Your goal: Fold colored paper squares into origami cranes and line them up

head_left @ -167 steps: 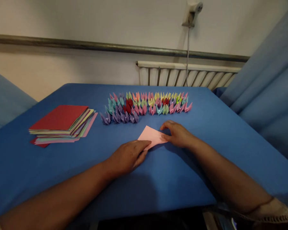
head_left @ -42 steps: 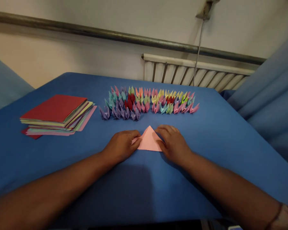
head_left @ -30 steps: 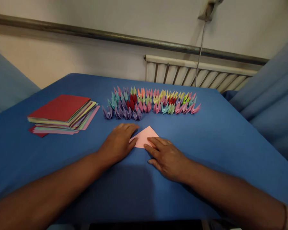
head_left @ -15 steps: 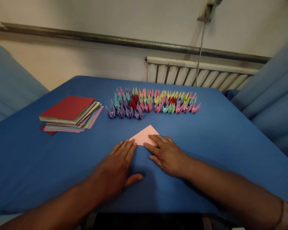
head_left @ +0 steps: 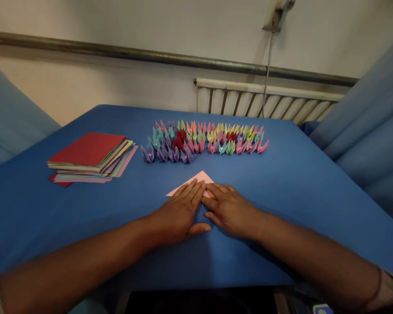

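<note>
A pink sheet of paper (head_left: 201,175), folded into a triangle, lies on the blue table with its peak pointing away from me. My left hand (head_left: 182,209) rests flat across its middle, fingers stretched out and thumb apart. On the paper's right part lies my right hand (head_left: 231,209), its fingers extended and the index fingertip close to the left hand's fingers. Between them the hands cover most of the triangle's near edge and its right corner. The left corner sticks out beyond the left hand.
Several rows of coloured folded paper cranes (head_left: 205,141) stand behind the paper. A stack of coloured paper sheets (head_left: 88,150), red on top, sits at the left. Behind the blue table (head_left: 298,183) are a wall pipe (head_left: 144,53) and a radiator (head_left: 249,98). Blue curtains (head_left: 376,126) hang at both sides.
My left hand has slid rightward from the paper's left corner to its middle, close to my right hand, uncovering that corner. My right hand stays on the right part.
</note>
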Demonstrator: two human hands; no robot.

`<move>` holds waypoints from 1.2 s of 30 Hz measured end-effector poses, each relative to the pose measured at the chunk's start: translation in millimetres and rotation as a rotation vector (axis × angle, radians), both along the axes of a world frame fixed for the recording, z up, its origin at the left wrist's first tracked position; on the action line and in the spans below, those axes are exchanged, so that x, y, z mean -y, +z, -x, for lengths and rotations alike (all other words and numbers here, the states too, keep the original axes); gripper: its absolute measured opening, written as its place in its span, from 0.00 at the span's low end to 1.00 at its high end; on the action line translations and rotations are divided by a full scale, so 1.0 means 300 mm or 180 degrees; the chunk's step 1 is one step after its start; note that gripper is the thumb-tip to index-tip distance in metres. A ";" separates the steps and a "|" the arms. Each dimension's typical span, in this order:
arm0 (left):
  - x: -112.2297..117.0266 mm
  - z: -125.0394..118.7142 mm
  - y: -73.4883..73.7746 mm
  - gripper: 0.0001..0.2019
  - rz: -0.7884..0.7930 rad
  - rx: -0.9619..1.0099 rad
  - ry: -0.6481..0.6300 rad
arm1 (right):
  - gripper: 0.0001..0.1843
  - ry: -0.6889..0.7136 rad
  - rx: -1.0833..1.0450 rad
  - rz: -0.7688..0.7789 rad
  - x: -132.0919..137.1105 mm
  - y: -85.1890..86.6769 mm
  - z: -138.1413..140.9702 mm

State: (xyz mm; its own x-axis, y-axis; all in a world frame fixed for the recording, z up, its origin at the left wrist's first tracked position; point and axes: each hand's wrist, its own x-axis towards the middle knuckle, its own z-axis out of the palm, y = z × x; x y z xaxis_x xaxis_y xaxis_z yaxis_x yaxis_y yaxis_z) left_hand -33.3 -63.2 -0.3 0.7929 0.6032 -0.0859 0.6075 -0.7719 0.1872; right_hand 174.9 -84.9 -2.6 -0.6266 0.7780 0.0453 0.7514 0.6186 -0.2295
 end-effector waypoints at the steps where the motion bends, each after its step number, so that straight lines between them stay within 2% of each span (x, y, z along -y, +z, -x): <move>1: -0.011 -0.005 -0.011 0.46 0.0036 -0.0042 -0.0017 | 0.26 0.0003 0.0047 0.0058 0.001 0.013 -0.015; 6: -0.034 0.034 -0.042 0.47 0.0047 0.0000 -0.0164 | 0.22 -0.0060 0.0239 0.0315 0.019 0.074 -0.104; 12: -0.035 0.050 -0.035 0.44 0.0047 0.0074 -0.0250 | 0.14 -0.0320 0.0232 0.0245 0.050 0.114 -0.164; 15: -0.036 0.046 -0.032 0.42 0.0123 0.0075 -0.0257 | 0.16 -0.0540 0.0124 0.0165 0.047 0.119 -0.159; 18: -0.036 0.042 -0.033 0.40 0.0185 0.0091 -0.0240 | 0.24 -0.0536 -0.0261 -0.0036 0.029 0.084 -0.111; 20: -0.033 0.040 -0.037 0.40 0.0163 0.0134 -0.0235 | 0.30 -0.0162 -0.0422 0.0043 0.019 0.038 -0.064; 22: -0.024 0.042 -0.041 0.41 0.0093 0.0148 -0.0213 | 0.36 0.0109 -0.0371 0.0228 0.017 -0.010 -0.024; 25: -0.001 0.067 -0.043 0.42 -0.0039 0.0071 -0.0109 | 0.41 0.0113 -0.0179 0.0324 0.023 -0.058 0.006; 33: 0.047 0.249 -0.020 0.41 -0.0778 -0.0150 0.0713 | 0.39 0.0024 -0.0020 0.0364 0.029 -0.054 0.005; 36: 0.051 0.271 0.006 0.40 -0.0923 -0.0297 0.0967 | 0.39 0.0022 -0.0029 0.0370 0.028 -0.054 0.008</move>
State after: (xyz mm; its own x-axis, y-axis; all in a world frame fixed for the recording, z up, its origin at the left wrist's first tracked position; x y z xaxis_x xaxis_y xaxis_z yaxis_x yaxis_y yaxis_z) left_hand -114.5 -78.6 1.6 0.5724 0.8179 0.0587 0.8194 -0.5679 -0.0777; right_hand 172.7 -93.1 -18.8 -0.6321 0.7739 -0.0391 0.7447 0.5927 -0.3066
